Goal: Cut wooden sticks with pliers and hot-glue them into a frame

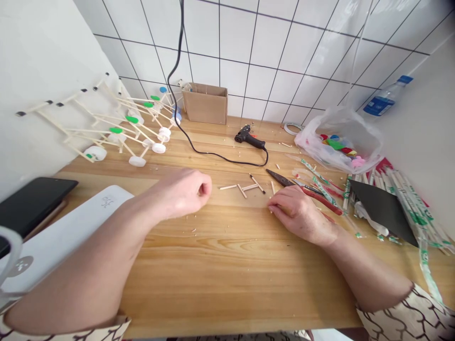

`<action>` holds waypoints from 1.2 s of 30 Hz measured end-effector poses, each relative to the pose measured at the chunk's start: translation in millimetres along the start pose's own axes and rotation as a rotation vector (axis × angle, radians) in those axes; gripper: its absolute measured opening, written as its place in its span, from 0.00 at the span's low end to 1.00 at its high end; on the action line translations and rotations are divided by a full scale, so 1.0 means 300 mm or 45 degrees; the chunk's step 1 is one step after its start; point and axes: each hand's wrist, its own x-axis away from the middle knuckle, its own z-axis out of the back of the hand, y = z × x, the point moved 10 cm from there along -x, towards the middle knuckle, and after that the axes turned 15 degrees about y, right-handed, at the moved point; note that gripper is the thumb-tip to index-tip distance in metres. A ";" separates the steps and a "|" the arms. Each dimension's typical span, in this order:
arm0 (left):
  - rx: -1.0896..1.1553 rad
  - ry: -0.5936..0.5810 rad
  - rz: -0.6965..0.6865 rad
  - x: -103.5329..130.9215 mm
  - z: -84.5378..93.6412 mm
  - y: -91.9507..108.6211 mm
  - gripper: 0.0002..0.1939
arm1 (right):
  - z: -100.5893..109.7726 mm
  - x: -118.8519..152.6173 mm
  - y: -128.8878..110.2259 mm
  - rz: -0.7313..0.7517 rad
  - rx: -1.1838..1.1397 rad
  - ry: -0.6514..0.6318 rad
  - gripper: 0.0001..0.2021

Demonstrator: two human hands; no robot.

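My left hand (188, 193) is curled into a loose fist on the wooden table, left of some short wooden sticks; nothing shows inside the curl. To the right, my right hand (296, 213) rests with its fingers pressed together, and whatever may be between the fingertips is hidden. Between the hands lies a small H-shaped stick piece (250, 187) with a dark-tipped crossbar. One loose stick (228, 187) lies at its left, another stick (272, 188) just beyond my right fingertips. Red-handled pliers (280, 178) lie partly behind my right hand.
A black glue gun (250, 138) and its cable lie farther back, near a cardboard box (206, 105). Stick models with white wheels (137, 161) stand back left. A plastic bag (309, 137), wrapped sticks (405, 194) and a bottle (382, 102) are right; a white case (78, 227) and phone (33, 199) left.
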 end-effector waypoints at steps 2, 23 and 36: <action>-0.064 -0.174 -0.069 0.026 -0.045 0.037 0.02 | 0.003 0.000 0.001 0.003 0.002 0.013 0.06; 0.237 0.293 -0.110 -0.056 -0.088 0.082 0.07 | 0.005 0.000 -0.007 -0.013 -0.004 0.011 0.07; 0.185 0.319 -0.131 -0.056 -0.089 0.094 0.08 | 0.003 -0.002 -0.010 -0.005 0.000 0.009 0.08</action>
